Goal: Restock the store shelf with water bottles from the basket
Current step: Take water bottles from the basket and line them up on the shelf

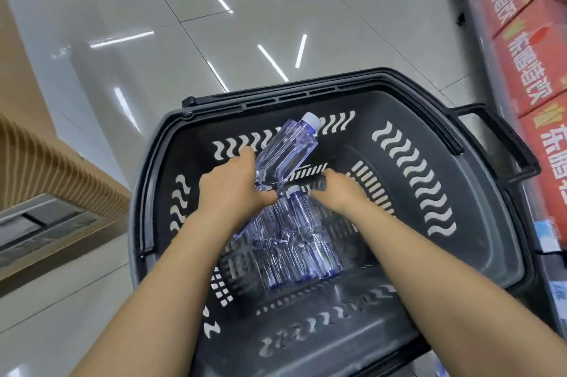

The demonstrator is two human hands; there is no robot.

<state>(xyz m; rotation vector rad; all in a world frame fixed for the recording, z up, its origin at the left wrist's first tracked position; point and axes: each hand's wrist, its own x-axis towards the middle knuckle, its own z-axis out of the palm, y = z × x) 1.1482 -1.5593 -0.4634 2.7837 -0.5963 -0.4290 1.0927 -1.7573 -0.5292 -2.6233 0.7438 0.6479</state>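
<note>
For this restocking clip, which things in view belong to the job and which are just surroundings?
Part of the job:
- black slotted plastic basket
- clear purple-tinted plastic water bottles with white caps
- raised bottle in the left hand
- right hand reaching among them

Surroundings:
- red printed cartons
- glossy tiled floor
- tan ribbed panel

Glossy pale tile floor (129,8) with strip-light reflections all over it. Red cartons (521,48) stacked along the right edge, and a brown ribbed cardboard piece (46,161) sits on the left.
</note>
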